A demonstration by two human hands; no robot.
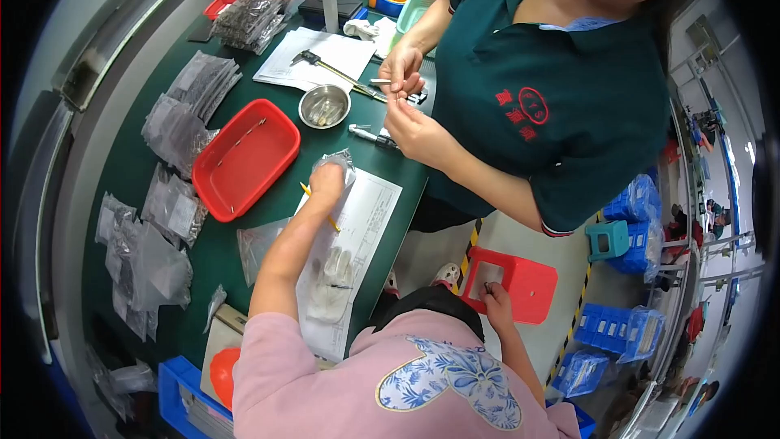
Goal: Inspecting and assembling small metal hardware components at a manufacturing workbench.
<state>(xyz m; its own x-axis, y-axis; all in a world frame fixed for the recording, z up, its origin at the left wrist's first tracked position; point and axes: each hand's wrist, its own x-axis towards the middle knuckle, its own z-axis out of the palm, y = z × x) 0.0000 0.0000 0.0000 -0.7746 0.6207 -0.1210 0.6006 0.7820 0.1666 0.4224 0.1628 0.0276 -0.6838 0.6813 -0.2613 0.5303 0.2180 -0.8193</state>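
Observation:
My left hand [327,182] reaches over the green table to a small clear plastic bag [344,159]; its fingers are hidden at the bag. Beneath that forearm a yellow pencil [334,223] crosses a printed drawing sheet [375,196]. Lower on the sheet lies a white glove [328,306] with a thin, dark-tipped piece on top. At my right side, over the red stool, my right hand [497,306] has its fingers curled round a small dark thing [487,286], too small to name. A red tray [230,181] with a few thin pieces stands left of the bag.
A co-worker's hands [409,106] pinch a small metal piece across the table corner. Near them are a metal bowl [310,114] of small parts and a caliper [307,58] on papers. Bagged parts [159,270] line the left. A red stool [532,283] stands on the floor.

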